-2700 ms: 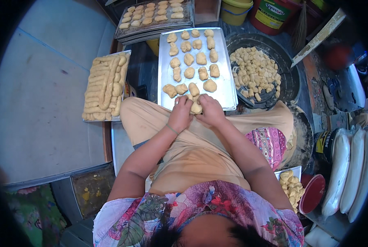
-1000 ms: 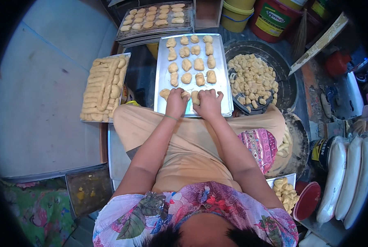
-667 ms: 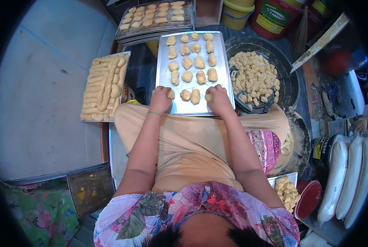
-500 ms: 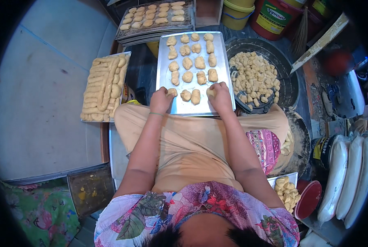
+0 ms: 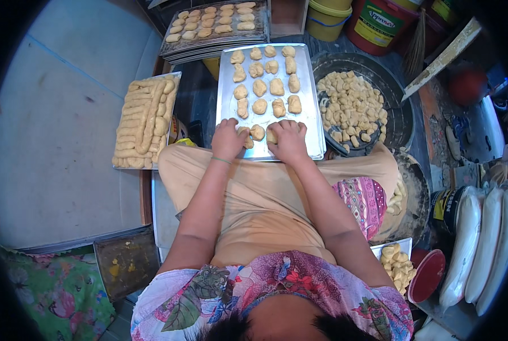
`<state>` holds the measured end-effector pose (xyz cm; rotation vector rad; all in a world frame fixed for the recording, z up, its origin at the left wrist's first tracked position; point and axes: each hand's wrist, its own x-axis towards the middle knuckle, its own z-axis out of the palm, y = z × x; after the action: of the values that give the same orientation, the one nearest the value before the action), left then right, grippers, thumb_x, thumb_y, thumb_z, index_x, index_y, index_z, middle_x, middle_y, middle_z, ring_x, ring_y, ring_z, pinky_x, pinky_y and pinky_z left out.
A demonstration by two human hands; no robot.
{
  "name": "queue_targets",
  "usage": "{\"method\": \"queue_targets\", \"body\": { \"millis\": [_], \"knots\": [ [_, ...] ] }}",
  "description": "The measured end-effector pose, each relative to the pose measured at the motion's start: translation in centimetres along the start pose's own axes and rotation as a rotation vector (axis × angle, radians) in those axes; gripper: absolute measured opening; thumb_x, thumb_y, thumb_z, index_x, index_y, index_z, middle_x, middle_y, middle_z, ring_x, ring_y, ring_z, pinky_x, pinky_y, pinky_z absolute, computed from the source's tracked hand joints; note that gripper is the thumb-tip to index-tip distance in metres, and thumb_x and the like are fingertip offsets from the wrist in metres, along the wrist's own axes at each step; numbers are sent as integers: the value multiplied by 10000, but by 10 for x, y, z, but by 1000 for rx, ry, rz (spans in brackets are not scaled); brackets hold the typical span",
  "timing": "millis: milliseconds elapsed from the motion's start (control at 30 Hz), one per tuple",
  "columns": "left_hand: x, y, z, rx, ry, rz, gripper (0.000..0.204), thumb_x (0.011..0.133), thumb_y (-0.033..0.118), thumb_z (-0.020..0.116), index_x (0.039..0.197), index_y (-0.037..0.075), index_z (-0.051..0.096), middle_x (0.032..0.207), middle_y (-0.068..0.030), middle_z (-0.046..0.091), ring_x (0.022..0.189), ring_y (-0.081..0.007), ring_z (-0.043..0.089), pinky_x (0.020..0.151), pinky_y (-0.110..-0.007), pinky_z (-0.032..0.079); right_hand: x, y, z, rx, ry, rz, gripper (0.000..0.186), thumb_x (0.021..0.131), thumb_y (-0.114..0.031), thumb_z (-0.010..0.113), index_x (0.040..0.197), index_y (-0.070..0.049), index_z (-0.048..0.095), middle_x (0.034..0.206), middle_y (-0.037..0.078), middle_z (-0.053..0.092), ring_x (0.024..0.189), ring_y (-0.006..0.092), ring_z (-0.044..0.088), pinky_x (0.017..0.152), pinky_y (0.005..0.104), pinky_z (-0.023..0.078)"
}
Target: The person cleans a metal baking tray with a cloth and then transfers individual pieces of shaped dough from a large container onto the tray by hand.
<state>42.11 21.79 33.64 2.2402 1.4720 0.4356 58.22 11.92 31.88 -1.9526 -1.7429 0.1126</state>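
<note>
A shiny metal baking tray (image 5: 316, 128) lies before my crossed legs, bearing rows of rough pale dough pieces (image 5: 276, 87). At its near left corner my left hand (image 5: 227, 141) has its fingers curled round a dough piece (image 5: 246, 140). Another dough lump (image 5: 257, 132) sits just beside that one, between my hands. My right hand (image 5: 289, 140) is cupped over a dough piece (image 5: 271, 137) in the same near row; the fingers hide most of it.
A wide black basin (image 5: 400, 122) on the right holds many small dough chunks. To the left is a tray of dough strips (image 5: 143, 125). Stacked trays (image 5: 220, 42) with flattened dough stand behind. Buckets (image 5: 373, 25) line the back; a tray of yellowish dough (image 5: 396, 267) sits near my right elbow.
My right hand has moved left along the near row, from the tray's right side onto a dough piece near the middle. My left hand has shifted slightly right and nearer me with its piece.
</note>
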Motion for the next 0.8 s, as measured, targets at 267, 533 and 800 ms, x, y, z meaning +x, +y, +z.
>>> {"method": "queue_targets", "body": {
  "millis": [267,533,800],
  "knots": [
    [-6,20,28,165,6,397,222,751,194,653,947,94,677,936,-96,614,933,-292,555,810,-427,422,3,-1,-1,-30,-33,163,372,674,-266,724,1002,-143,597,1006,48,556,1079,251,471,988,529,238],
    [6,14,25,-1,98,328,203,806,168,617,969,53,655,989,-136,607,952,-322,561,836,-433,428,6,25,-23,178,-12,150,421,673,-215,729,1060,-117,595,1083,101,529,1080,292,478,960,447,334],
    [64,-16,25,-152,96,35,434,753,199,670,1124,5,558,1093,-225,580,1021,-387,544,906,-429,438,7,31,-23,208,-27,252,314,686,-66,644,998,-72,606,1010,142,527,993,337,502,877,400,442]
  ]
}}
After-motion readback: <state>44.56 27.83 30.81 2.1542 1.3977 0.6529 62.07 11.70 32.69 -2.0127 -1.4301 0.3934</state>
